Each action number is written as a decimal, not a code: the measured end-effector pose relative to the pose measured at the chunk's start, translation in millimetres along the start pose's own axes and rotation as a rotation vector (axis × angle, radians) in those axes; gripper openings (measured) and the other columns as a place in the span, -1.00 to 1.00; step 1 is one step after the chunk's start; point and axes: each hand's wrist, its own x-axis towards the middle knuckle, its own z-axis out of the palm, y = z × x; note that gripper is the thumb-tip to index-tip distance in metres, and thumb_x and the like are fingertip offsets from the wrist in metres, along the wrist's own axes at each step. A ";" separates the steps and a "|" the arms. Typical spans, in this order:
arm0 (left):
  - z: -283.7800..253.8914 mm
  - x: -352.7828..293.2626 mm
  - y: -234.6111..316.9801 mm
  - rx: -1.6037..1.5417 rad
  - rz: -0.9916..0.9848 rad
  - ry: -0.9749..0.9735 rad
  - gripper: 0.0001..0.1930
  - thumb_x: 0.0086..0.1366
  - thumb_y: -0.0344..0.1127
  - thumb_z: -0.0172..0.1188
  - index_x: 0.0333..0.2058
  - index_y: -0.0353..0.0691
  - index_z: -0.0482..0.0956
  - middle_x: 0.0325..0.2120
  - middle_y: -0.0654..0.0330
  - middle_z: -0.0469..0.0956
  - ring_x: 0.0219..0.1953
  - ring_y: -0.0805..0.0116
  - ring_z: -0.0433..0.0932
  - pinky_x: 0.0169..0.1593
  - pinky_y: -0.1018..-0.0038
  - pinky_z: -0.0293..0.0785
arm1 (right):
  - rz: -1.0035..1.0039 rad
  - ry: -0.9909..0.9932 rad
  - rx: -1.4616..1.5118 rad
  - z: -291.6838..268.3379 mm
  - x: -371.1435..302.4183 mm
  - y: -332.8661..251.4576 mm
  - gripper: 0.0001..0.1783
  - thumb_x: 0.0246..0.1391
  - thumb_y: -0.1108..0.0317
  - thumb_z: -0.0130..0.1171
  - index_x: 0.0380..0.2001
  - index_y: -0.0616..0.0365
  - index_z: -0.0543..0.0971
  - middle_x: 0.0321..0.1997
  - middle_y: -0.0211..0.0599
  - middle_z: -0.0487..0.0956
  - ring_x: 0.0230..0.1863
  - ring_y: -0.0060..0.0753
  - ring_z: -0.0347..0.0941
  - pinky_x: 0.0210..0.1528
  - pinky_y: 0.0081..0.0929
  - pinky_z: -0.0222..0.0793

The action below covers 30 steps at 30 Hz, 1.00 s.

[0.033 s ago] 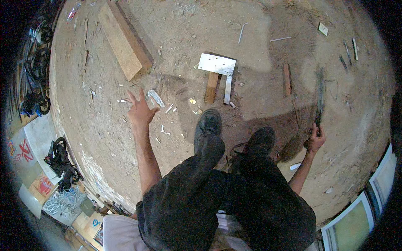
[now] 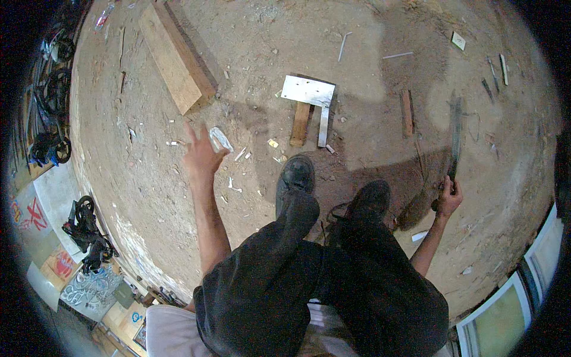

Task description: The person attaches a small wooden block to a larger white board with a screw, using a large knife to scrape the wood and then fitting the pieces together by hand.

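My left hand [image 2: 203, 156] hovers over the dirt floor with its fingers spread and nothing in them. Beside its thumb lies a crumpled piece of clear plastic [image 2: 220, 138]. On the right, the fingers of my right hand [image 2: 449, 198] are closed round the near end of a long, narrow, dark blade-like tool [image 2: 455, 134]. Its exact kind cannot be made out. Ahead of my shoes, a white plate with small holes [image 2: 307, 90] rests across a short wooden block [image 2: 300, 124] and a pale narrow strip [image 2: 323, 127].
A thick wooden beam [image 2: 172, 59] lies at the far left. A thin brown wood strip [image 2: 407, 113] is on the floor right of the plate. Black cables or straps [image 2: 89, 235] and painted boards [image 2: 89, 291] line the left side; white-framed panels [image 2: 496, 321] stand at lower right.
My left hand has shifted slightly to the right, nearer the clear plastic, and its fingers are a little blurred. My right hand keeps its hold on the dark tool.
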 end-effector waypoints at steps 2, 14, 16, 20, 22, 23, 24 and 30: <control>10.7 11.1 14.8 0.068 0.262 0.175 -0.21 0.04 -0.01 0.36 0.25 0.01 0.24 0.23 -0.08 0.23 0.15 -0.06 0.38 0.14 0.07 0.38 | 0.109 -0.049 0.047 -1.3 -4.1 -7.8 -0.62 0.11 0.22 0.23 -0.13 0.32 0.60 -0.22 -0.17 0.64 -0.28 -0.38 0.49 -0.16 -0.42 0.40; 12.3 86.3 202.7 -0.484 1.456 0.284 -0.66 0.10 -0.41 0.13 -0.10 -0.08 0.56 -0.03 0.19 0.50 0.12 0.17 0.41 0.11 0.28 0.41 | -0.058 0.064 0.060 26.2 -15.0 4.8 -0.72 0.16 0.24 0.17 -0.30 0.30 0.58 -0.58 -0.59 0.39 -0.57 -0.68 0.23 -0.56 -0.60 0.09; 7.9 90.3 213.5 -0.330 1.550 0.359 -0.82 0.08 -0.30 0.19 -0.30 -0.12 0.62 -0.17 0.25 0.57 0.01 0.24 0.47 0.10 0.30 0.39 | -0.079 0.076 0.025 26.1 -17.2 5.4 -0.72 0.17 0.23 0.18 -0.32 0.29 0.57 -0.59 -0.58 0.40 -0.58 -0.68 0.23 -0.57 -0.59 0.10; -2.1 98.9 231.1 -0.193 1.612 0.206 -0.81 0.10 -0.29 0.19 -0.29 -0.10 0.63 -0.17 0.28 0.57 0.03 0.25 0.47 0.10 0.29 0.39 | -0.110 0.130 -0.094 25.1 -21.8 6.4 -0.71 0.17 0.21 0.18 -0.35 0.28 0.57 -0.59 -0.56 0.41 -0.58 -0.69 0.23 -0.57 -0.59 0.12; 0.2 103.3 235.9 -0.256 1.714 0.280 -0.84 0.10 -0.29 0.19 -0.31 -0.09 0.63 -0.18 0.27 0.57 0.05 0.23 0.45 0.11 0.26 0.39 | -0.061 0.184 -0.017 27.2 -22.7 8.5 -0.72 0.17 0.21 0.18 -0.39 0.26 0.57 -0.58 -0.51 0.45 -0.59 -0.69 0.23 -0.57 -0.59 0.11; 0.8 106.7 235.8 -0.257 1.717 0.280 -0.84 0.10 -0.29 0.19 -0.31 -0.09 0.63 -0.18 0.27 0.57 0.05 0.23 0.45 0.11 0.26 0.39 | -0.061 0.186 -0.019 24.5 -22.8 8.9 -0.72 0.17 0.21 0.18 -0.39 0.26 0.57 -0.58 -0.51 0.45 -0.59 -0.69 0.23 -0.57 -0.59 0.11; -5.0 108.1 234.9 -0.224 1.709 0.166 -0.85 0.09 -0.29 0.20 -0.32 -0.09 0.62 -0.19 0.26 0.57 0.06 0.22 0.45 0.11 0.26 0.39 | 0.067 0.134 -0.005 20.2 -24.7 5.1 -0.64 0.14 0.18 0.21 -0.24 0.34 0.56 -0.38 -0.30 0.54 -0.40 -0.50 0.38 -0.32 -0.49 0.26; -5.1 113.5 247.7 -0.123 1.769 0.160 -0.89 0.06 -0.32 0.20 -0.40 -0.12 0.60 -0.25 0.23 0.54 0.02 0.17 0.45 0.07 0.26 0.42 | 0.035 0.177 -0.185 22.6 -25.2 5.5 -0.63 0.14 0.19 0.19 -0.22 0.36 0.56 -0.34 -0.15 0.61 -0.36 -0.27 0.47 -0.23 -0.40 0.38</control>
